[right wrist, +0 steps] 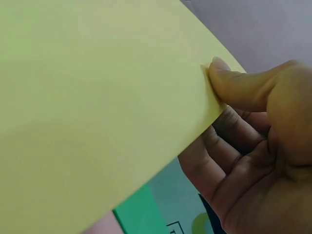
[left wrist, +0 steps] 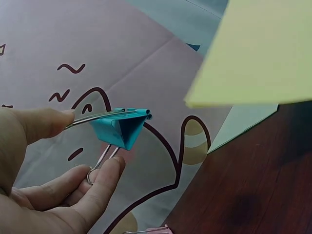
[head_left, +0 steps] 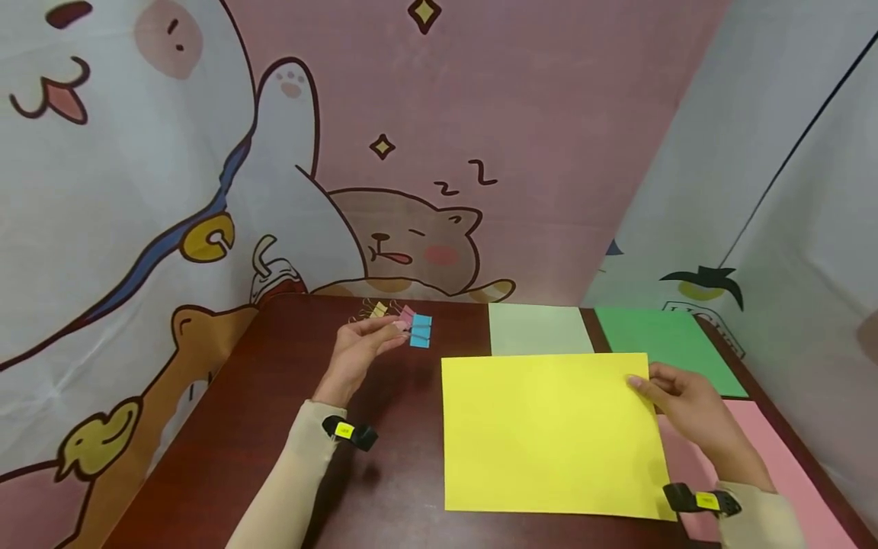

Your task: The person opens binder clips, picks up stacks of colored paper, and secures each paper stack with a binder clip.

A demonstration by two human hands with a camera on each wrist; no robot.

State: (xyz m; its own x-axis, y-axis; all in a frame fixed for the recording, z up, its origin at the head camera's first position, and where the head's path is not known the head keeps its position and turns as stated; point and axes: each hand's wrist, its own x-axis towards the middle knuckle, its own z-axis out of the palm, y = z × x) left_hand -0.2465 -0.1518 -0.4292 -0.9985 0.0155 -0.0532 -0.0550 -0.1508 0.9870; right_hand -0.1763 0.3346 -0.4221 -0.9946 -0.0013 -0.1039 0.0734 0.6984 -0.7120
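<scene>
Between thumb and fingers, my left hand (head_left: 361,352) pinches a blue binder clip (head_left: 421,332) by its wire handles. In the left wrist view the clip (left wrist: 122,127) is held up, with the thumb on one handle and fingertips on the other. My right hand (head_left: 696,415) grips a sheet of yellow paper (head_left: 549,435) near its upper right corner. The thumb lies on the front face, seen in the right wrist view on the yellow sheet (right wrist: 107,102), and the other fingers are behind. A gap separates the clip from the sheet's left edge.
Beyond the left hand lie a yellow binder clip (head_left: 379,309) and a pink binder clip (head_left: 407,314) on the dark wooden table (head_left: 226,427). Pale green paper (head_left: 538,328), green paper (head_left: 665,339) and pink paper (head_left: 768,450) lie along the right. Cartoon-printed cloth (head_left: 535,137) hangs behind.
</scene>
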